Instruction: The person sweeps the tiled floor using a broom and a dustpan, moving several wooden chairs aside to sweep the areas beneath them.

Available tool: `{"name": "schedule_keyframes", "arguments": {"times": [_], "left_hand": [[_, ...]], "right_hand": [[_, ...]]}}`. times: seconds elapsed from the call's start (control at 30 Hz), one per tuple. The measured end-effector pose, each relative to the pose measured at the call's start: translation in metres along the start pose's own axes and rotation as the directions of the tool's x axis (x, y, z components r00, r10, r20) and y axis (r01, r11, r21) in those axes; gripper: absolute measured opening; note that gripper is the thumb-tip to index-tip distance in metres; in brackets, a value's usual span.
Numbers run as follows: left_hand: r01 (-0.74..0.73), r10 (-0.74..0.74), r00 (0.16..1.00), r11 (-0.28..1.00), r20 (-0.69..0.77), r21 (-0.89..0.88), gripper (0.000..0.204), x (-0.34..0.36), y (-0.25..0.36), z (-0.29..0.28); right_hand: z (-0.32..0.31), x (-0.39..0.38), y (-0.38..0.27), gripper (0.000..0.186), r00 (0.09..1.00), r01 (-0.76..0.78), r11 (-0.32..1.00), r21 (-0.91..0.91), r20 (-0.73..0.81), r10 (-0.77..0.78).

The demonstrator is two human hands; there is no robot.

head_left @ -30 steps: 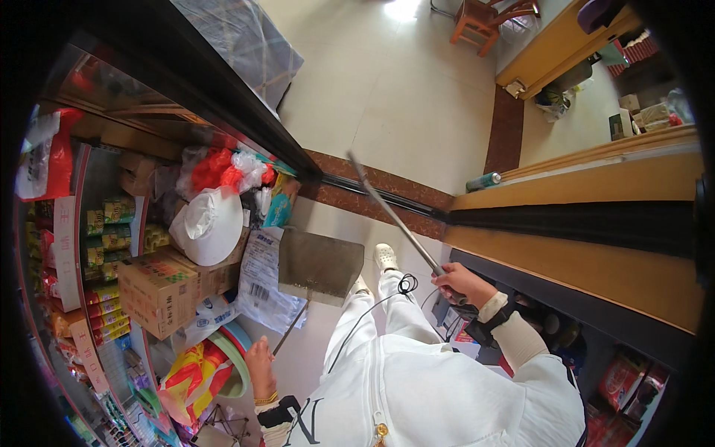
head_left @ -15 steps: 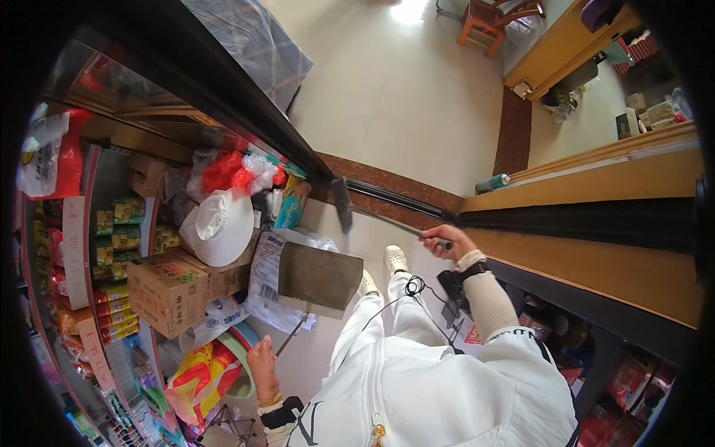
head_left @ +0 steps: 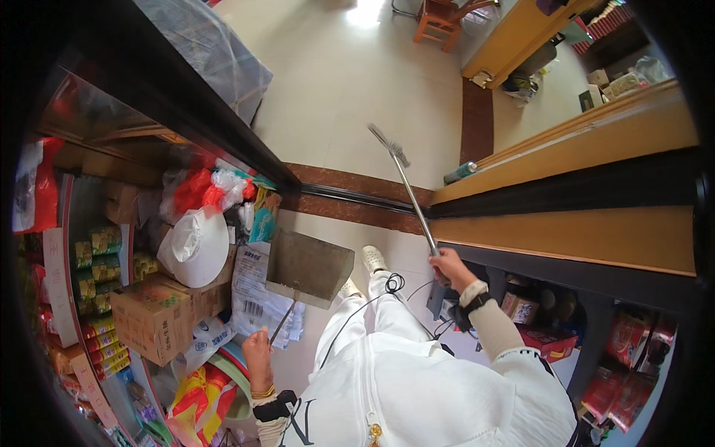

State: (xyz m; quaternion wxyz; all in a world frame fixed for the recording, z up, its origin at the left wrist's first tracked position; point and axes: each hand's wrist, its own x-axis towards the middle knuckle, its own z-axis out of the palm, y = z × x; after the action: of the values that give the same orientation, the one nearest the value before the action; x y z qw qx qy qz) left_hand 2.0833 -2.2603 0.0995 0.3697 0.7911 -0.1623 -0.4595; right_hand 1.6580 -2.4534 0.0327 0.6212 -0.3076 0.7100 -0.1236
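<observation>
My right hand (head_left: pixel 453 269) is closed round the end of a broom's long metal handle (head_left: pixel 413 200). At the far end, the broom's grey bristle head (head_left: pixel 390 145) is over the pale tiles beyond the door track. My left hand (head_left: pixel 258 359) is closed on the thin handle of a grey metal dustpan (head_left: pixel 311 262). The pan is left of my shoes (head_left: pixel 374 258), beside a printed white plastic sheet (head_left: pixel 257 287). A dark cable (head_left: pixel 365 304) runs loosely across my trouser legs.
Cardboard boxes (head_left: pixel 153 319) topped by a white hat (head_left: pixel 195 246) crowd the left, by packed shelves. A dark sliding-door track (head_left: pixel 354 200) crosses the floor ahead. A counter (head_left: pixel 581 238) flanks my right; a green can (head_left: pixel 460 173) lies beyond the track.
My right hand has swung the broom head forward and right, from beside the left door frame to beyond the track. The left hand still grips the dustpan handle. The whole view has shifted somewhat.
</observation>
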Motion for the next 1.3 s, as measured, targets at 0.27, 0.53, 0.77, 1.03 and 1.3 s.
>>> {"name": "schedule_keyframes", "arguments": {"times": [0.27,0.53,0.77,1.03,1.3], "left_hand": [[-0.076,0.069,0.989,0.996,0.131,0.053,0.036,0.020,0.030,0.027],[-0.113,0.080,0.979,0.978,0.186,0.176,0.031,0.054,0.060,0.074],[-0.164,0.106,0.957,0.965,0.270,0.203,0.036,0.093,0.120,0.134],[-0.156,0.105,0.951,0.975,0.292,0.159,0.034,0.136,0.206,0.179],[-0.256,0.228,0.896,0.967,0.380,0.023,0.037,0.201,0.311,0.241]], "right_hand": [[0.034,-0.032,0.004,0.011,0.976,-0.215,0.863,0.458,0.131,0.174],[0.064,0.084,-0.041,0.011,0.861,-0.461,0.519,0.720,0.504,0.066],[-0.023,0.082,-0.091,0.002,0.893,-0.384,0.225,0.895,0.422,-0.156],[-0.034,0.044,-0.086,0.013,0.994,-0.106,0.872,0.478,0.074,0.081],[-0.004,0.110,-0.107,0.012,0.940,-0.312,0.582,0.751,0.331,0.078]]}}
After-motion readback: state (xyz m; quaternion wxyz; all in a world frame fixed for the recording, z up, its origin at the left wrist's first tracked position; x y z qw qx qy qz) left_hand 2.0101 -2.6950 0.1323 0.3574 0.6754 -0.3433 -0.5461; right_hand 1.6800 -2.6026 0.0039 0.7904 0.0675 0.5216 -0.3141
